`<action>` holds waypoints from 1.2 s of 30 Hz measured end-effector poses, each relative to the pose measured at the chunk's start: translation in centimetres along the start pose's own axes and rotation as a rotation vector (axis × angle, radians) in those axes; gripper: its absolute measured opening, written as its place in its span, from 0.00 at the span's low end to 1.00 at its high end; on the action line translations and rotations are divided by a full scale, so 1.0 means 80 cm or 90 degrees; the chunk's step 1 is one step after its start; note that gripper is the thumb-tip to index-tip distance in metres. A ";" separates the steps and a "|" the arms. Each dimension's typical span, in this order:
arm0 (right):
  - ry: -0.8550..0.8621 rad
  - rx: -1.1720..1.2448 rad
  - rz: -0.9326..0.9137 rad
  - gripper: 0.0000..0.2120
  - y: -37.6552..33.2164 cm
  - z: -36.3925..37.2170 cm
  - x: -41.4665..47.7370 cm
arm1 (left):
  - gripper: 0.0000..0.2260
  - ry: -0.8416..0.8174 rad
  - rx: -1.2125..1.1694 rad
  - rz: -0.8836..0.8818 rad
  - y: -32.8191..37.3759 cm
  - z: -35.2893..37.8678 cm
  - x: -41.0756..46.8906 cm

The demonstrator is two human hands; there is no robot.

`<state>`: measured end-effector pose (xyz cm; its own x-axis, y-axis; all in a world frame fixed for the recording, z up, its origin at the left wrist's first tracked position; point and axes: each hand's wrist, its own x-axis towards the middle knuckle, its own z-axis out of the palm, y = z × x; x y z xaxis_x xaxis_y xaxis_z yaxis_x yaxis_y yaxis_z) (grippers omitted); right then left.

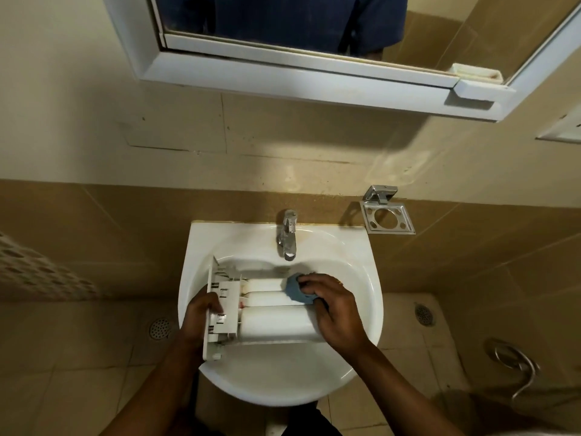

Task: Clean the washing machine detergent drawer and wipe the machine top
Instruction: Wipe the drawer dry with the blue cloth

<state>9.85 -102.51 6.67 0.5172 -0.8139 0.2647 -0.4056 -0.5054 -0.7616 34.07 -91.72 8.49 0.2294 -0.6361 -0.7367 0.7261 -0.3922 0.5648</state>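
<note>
The white detergent drawer (pixel 270 322) lies on its side across the white washbasin (pixel 358 247), its front panel at the left. My left hand (pixel 201 313) grips that front panel end. My right hand (pixel 333 309) presses a blue cloth (pixel 294 289) against the drawer's right end, just below the tap. The washing machine is not in view.
A chrome tap (pixel 287 234) stands at the basin's back edge. A metal holder (pixel 388 217) is fixed to the wall at the right. A white-framed mirror (pixel 314 64) hangs above. Floor drains (pixel 160 328) and a hose (pixel 515 366) lie on the tiled floor.
</note>
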 end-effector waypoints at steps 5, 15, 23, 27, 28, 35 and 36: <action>0.096 0.237 0.279 0.17 0.011 -0.038 0.006 | 0.19 -0.007 0.009 -0.034 0.003 -0.011 -0.009; 0.038 -0.040 0.154 0.17 0.011 -0.021 -0.005 | 0.16 -0.014 -0.035 -0.038 -0.003 0.014 -0.007; 0.072 -0.029 0.114 0.14 0.013 -0.035 -0.041 | 0.13 0.010 0.002 -0.038 -0.005 0.015 -0.005; 0.117 -0.061 0.212 0.15 0.030 -0.061 -0.031 | 0.14 0.050 -0.007 -0.070 -0.008 0.018 -0.004; 0.080 -0.115 0.177 0.14 0.029 -0.063 -0.029 | 0.16 0.054 -0.015 -0.070 -0.008 0.020 -0.002; 0.101 -0.279 0.170 0.15 -0.005 -0.020 -0.032 | 0.14 0.119 -0.016 -0.091 -0.005 0.020 0.004; 0.132 -0.268 0.176 0.16 -0.011 -0.010 -0.034 | 0.13 0.123 -0.009 -0.103 -0.004 0.019 0.003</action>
<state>8.21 -100.04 7.07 0.2065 -0.9507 0.2314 -0.7942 -0.3010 -0.5278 32.86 -92.74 8.70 0.2283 -0.4266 -0.8752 0.7717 -0.4688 0.4298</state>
